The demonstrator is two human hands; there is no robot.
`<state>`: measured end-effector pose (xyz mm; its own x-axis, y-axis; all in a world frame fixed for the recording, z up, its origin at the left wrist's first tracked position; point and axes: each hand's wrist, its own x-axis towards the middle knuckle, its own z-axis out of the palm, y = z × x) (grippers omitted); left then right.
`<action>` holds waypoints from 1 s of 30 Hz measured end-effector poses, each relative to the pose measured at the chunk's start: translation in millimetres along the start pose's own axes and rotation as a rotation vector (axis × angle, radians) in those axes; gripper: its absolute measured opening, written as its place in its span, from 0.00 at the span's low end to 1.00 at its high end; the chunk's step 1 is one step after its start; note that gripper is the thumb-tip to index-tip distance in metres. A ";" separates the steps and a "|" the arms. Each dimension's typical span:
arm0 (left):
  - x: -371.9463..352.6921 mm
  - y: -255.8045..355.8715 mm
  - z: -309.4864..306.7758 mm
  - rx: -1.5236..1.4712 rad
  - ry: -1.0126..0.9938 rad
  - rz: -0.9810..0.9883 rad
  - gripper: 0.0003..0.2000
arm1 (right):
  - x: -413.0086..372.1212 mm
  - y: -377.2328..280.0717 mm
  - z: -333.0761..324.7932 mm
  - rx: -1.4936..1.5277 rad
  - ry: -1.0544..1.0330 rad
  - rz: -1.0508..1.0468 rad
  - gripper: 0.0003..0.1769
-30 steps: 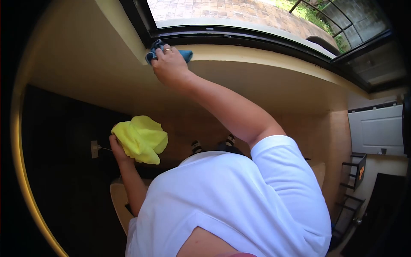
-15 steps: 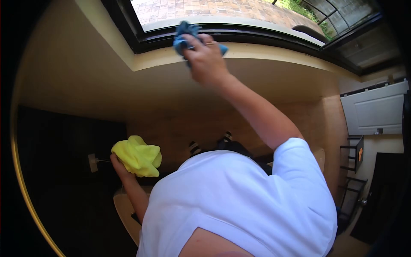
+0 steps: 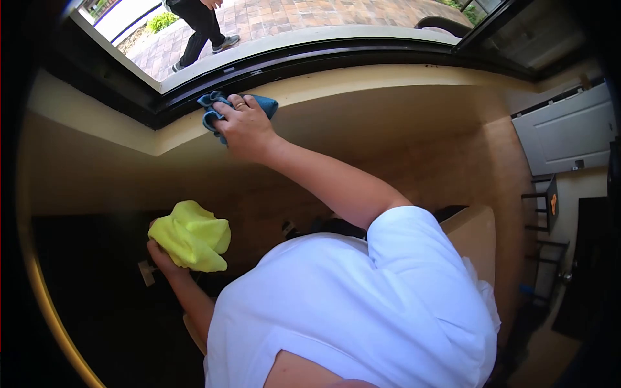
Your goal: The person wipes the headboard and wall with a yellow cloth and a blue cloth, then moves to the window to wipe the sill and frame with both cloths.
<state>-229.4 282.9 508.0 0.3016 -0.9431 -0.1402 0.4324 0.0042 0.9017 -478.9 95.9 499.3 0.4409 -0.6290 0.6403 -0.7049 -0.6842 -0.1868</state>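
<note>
My right hand (image 3: 249, 131) presses a bunched blue cloth (image 3: 264, 105) onto the cream window sill (image 3: 310, 92), close to the left corner of the black window frame (image 3: 278, 64). The fingers are curled over the cloth, and a ring shows on one of them. Lower on the left, my left hand (image 3: 160, 255) holds a crumpled yellow cloth (image 3: 192, 237) in the air, away from the sill. The yellow cloth hides most of the left fingers.
Outside the window, a person in dark trousers (image 3: 194, 29) walks on brick paving (image 3: 310, 22). A white door (image 3: 569, 145) and a small black rack (image 3: 543, 204) are at the right. Behind my left hand are a dark panel (image 3: 77, 278) and a wall socket (image 3: 147, 273).
My right hand has slid left along the sill with the blue cloth, toward the frame's corner. The view has shifted, and a person now appears outside. The left hand still holds the yellow cloth.
</note>
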 end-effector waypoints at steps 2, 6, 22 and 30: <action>-1.5 -7.6 -1.2 0.004 -0.019 -0.011 0.19 | -15.7 23.4 -19.6 -0.012 -0.007 0.050 0.21; -4.0 -17.8 20.3 -0.015 0.000 -0.002 0.19 | -42.3 68.5 -55.5 -0.014 -0.042 0.128 0.24; 2.9 -47.0 127.6 0.048 -0.061 0.010 0.16 | -133.6 211.0 -161.9 -0.265 0.108 0.334 0.18; -1.6 -56.2 171.1 0.042 -0.226 -0.097 0.16 | -173.1 269.4 -221.0 -0.486 0.056 0.615 0.11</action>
<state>-399.6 227.2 527.5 0.0605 -0.9889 -0.1360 0.4125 -0.0993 0.9055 -868.0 101.9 502.9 -0.1269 -0.8139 0.5670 -0.9831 0.0272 -0.1809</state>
